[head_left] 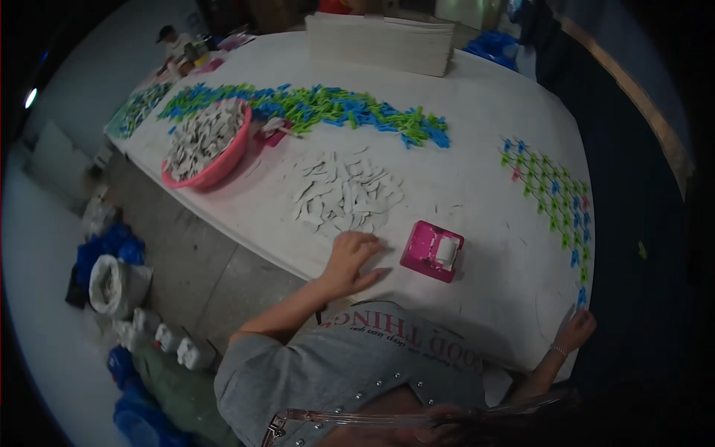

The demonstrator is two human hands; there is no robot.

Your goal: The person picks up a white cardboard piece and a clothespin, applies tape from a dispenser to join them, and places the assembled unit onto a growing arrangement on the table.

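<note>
My left hand (354,262) rests at the table's near edge with its fingers apart and nothing in them, just below a loose pile of thin whitish pieces (346,194). To its right sits a pink box (421,249) with a white roll (447,252) in it. At the right edge of the table my right hand (576,331) has its fingers closed on the lower end of a blue clip (582,296). That clip lies at the bottom of a patterned layout of green, blue and pink clips (555,186).
A pink basin (240,145) full of whitish pieces stands at the left. Behind the pile runs a long heap of green and blue clips (320,106). White stacked sheets (380,46) stand at the back. Another person (175,48) is at the far left.
</note>
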